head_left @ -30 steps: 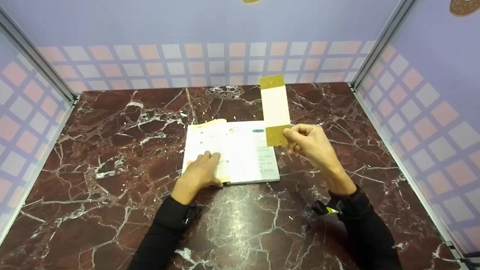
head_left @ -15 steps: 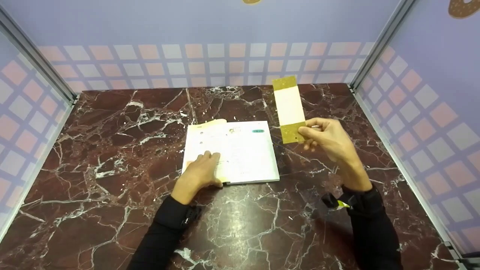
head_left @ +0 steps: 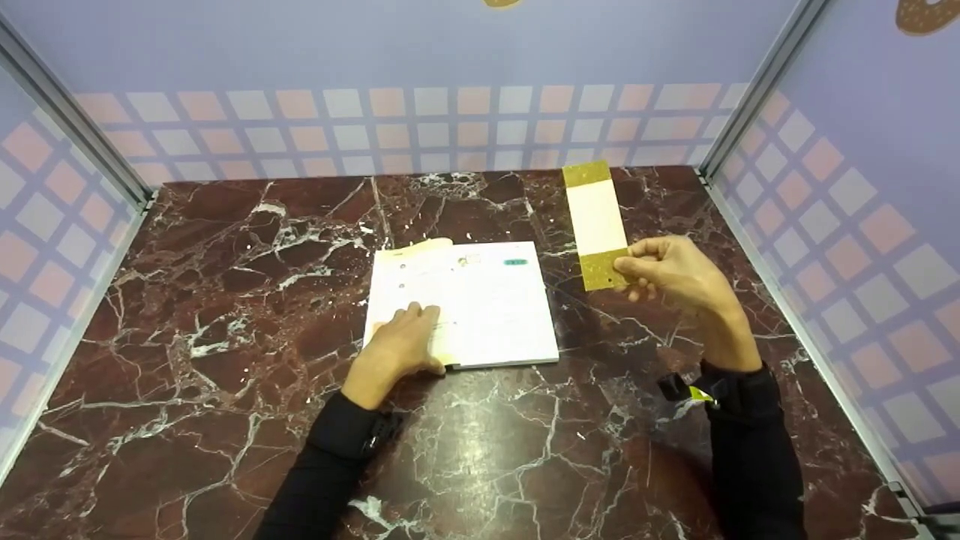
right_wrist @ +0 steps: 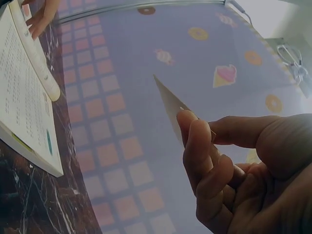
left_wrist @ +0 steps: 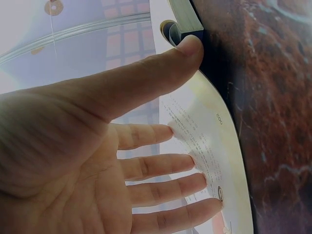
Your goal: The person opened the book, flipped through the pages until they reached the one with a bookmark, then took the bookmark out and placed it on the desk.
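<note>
An open book lies on the marble-patterned table, printed pages facing up. My left hand rests on its left page, fingers spread and nearly straight; in the left wrist view the fingertips press the curving page, and the thumb sits at the lower edge by the spine. To the right of the book, my right hand pinches a bookmark by its lower gold end between thumb and fingers. This strip is white in the middle with gold bands at both ends. The right wrist view shows the bookmark nearly edge-on, raised above the table.
Purple panels with pink and white squares enclose the table at the back and sides. Metal posts stand at the corners. A black wrist device is strapped on the right sleeve.
My right hand has carried the bookmark rightward, from over the right page to beside the book, uncovering that page. The left hand has stayed in place on the left page.
</note>
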A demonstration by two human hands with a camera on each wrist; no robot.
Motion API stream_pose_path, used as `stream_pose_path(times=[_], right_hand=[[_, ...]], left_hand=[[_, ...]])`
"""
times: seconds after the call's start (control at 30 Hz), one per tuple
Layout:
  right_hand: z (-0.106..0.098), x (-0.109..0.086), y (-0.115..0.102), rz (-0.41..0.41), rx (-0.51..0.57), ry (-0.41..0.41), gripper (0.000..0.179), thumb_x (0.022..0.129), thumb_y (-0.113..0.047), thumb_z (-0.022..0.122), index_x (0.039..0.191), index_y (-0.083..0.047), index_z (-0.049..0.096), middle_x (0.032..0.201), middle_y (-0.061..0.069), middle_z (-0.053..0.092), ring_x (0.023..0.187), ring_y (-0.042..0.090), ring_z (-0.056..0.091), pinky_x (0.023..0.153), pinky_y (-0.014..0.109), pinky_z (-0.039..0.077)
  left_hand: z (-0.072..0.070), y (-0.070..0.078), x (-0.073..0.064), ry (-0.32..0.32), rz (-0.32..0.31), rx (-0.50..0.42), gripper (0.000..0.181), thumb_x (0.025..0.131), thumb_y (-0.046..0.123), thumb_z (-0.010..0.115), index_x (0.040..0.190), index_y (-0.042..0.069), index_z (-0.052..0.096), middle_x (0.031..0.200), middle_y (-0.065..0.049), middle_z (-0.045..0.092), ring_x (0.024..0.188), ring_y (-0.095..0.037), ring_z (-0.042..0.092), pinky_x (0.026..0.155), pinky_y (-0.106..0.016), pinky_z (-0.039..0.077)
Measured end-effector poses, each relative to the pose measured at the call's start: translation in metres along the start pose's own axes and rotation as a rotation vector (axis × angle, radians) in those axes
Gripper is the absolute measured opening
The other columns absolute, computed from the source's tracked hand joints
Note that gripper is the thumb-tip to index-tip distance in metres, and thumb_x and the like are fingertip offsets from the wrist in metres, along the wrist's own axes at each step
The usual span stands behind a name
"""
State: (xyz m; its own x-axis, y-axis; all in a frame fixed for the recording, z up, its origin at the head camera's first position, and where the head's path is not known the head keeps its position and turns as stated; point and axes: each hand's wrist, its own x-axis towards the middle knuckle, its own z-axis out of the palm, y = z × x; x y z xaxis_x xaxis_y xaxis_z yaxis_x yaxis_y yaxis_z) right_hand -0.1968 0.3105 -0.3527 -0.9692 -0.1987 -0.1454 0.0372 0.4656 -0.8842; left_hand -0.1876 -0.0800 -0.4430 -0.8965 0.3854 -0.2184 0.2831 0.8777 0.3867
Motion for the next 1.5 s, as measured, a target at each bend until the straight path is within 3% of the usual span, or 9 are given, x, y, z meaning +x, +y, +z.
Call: stream_pose_path(times=[0.23,0.53,0.7,0.9,1.2,1.37,1.5], right_hand=[[-0.01,0.008,0.01,0.031,-0.021,-0.037,0.031,0.101,-0.026,0.068,0.107,0.004,0.07,0.075,0.005,0.068,0.06,0.013,0.066,0.042,0.02,0.045],[-0.02,0.013,0.019,0.08,-0.002,-0.017,0.031,0.102,-0.028,0.067,0.103,0.003,0.07,0.072,0.0,0.064,0.06,0.011,0.065,0.045,0.02,0.048],[-0.024,0.019,0.027,0.067,-0.003,-0.002,0.03,0.101,-0.025,0.069,0.106,0.004,0.072,0.072,-0.001,0.064,0.061,0.01,0.063,0.055,0.023,0.055],[-0.026,0.028,0.038,0.092,-0.067,-0.001,0.033,0.1,-0.028,0.07,0.104,0.004,0.072,0.072,0.002,0.065,0.061,0.011,0.062,0.056,0.023,0.055],[-0.023,0.039,0.054,0.133,-0.099,-0.083,0.033,0.094,-0.03,0.078,0.096,0.002,0.075,0.071,0.003,0.069,0.06,0.013,0.066,0.05,0.021,0.052],[-0.023,0.046,0.065,0.136,-0.136,-0.136,0.032,0.091,-0.03,0.08,0.093,0.002,0.077,0.068,0.004,0.07,0.051,0.011,0.061,0.039,0.018,0.041],[-0.019,0.05,0.073,0.163,-0.141,-0.191,0.03,0.09,-0.026,0.081,0.097,0.003,0.077,0.072,0.006,0.073,0.053,0.011,0.063,0.043,0.018,0.045]], left_hand=[[0.0,0.0,0.0,-0.001,0.002,-0.001,0.073,0.073,0.025,0.093,0.128,0.002,0.052,0.118,-0.019,0.053,0.111,-0.041,0.053,0.092,-0.056,0.05],[-0.001,0.001,0.0,0.01,0.008,0.005,0.071,0.072,0.025,0.094,0.124,0.002,0.052,0.116,-0.019,0.053,0.109,-0.04,0.053,0.089,-0.055,0.05],[-0.003,0.002,0.0,0.019,0.016,0.015,0.069,0.072,0.025,0.094,0.122,0.002,0.052,0.116,-0.019,0.053,0.108,-0.04,0.054,0.088,-0.055,0.049],[-0.002,0.002,0.0,0.01,0.014,0.018,0.072,0.073,0.026,0.094,0.125,0.002,0.052,0.117,-0.02,0.053,0.109,-0.041,0.054,0.089,-0.055,0.05],[-0.002,0.001,0.0,-0.003,0.01,0.006,0.072,0.074,0.026,0.093,0.127,0.002,0.051,0.117,-0.019,0.052,0.109,-0.04,0.053,0.089,-0.054,0.049],[-0.001,-0.001,0.0,-0.002,0.009,-0.007,0.074,0.074,0.025,0.093,0.129,0.001,0.051,0.119,-0.02,0.053,0.111,-0.041,0.052,0.091,-0.055,0.049],[0.0,-0.002,-0.001,-0.002,0.006,-0.008,0.075,0.073,0.025,0.093,0.13,0.0,0.051,0.12,-0.02,0.053,0.112,-0.041,0.053,0.091,-0.056,0.049]])
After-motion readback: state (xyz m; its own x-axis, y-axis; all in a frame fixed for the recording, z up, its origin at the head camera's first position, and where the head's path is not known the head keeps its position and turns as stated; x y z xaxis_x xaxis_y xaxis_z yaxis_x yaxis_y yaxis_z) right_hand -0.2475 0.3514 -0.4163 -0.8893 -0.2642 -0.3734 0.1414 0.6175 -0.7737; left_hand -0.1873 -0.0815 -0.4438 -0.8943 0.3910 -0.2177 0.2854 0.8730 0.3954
